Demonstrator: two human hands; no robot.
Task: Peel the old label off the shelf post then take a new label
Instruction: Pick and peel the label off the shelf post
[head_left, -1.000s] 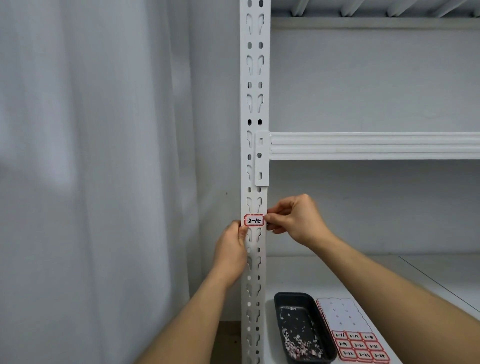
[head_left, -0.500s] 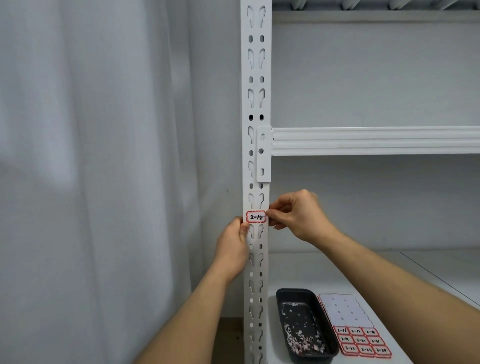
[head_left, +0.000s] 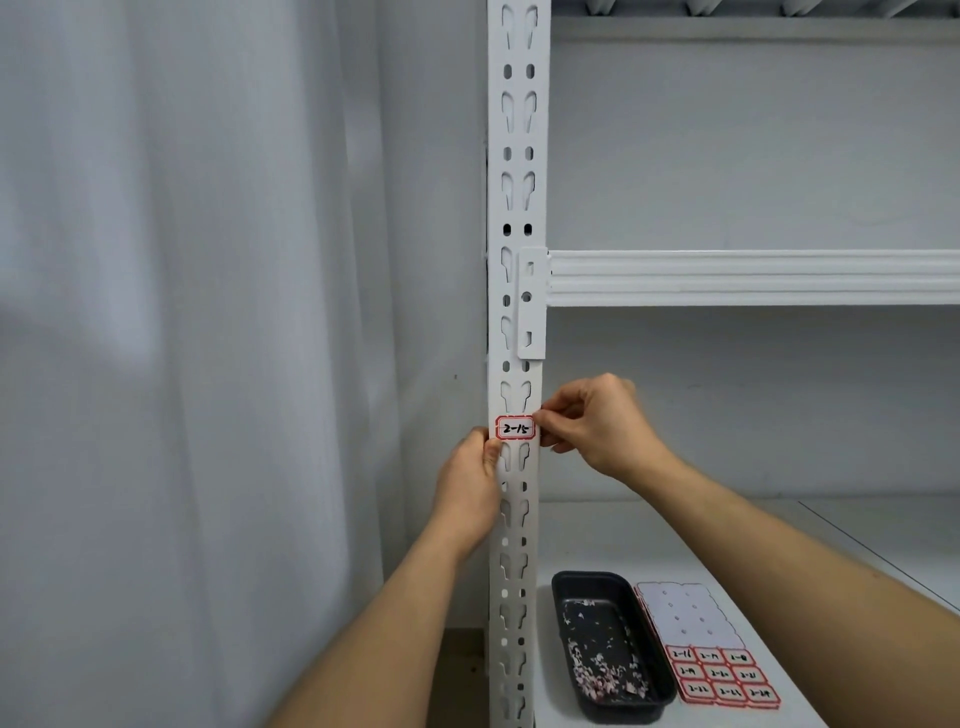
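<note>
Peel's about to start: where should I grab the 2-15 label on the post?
Probably its right edge, coming from the right: the label lies flat on the post, and the right hand already pinches there.

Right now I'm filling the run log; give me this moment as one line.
stage: peeling | old label: on post | right hand: pinching label's right edge | left hand: holding post | new labels sheet: untouched

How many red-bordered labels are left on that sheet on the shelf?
9, in three rows of three at the near end of the sheet, beside the black tray; its far part is bare backing.
</note>
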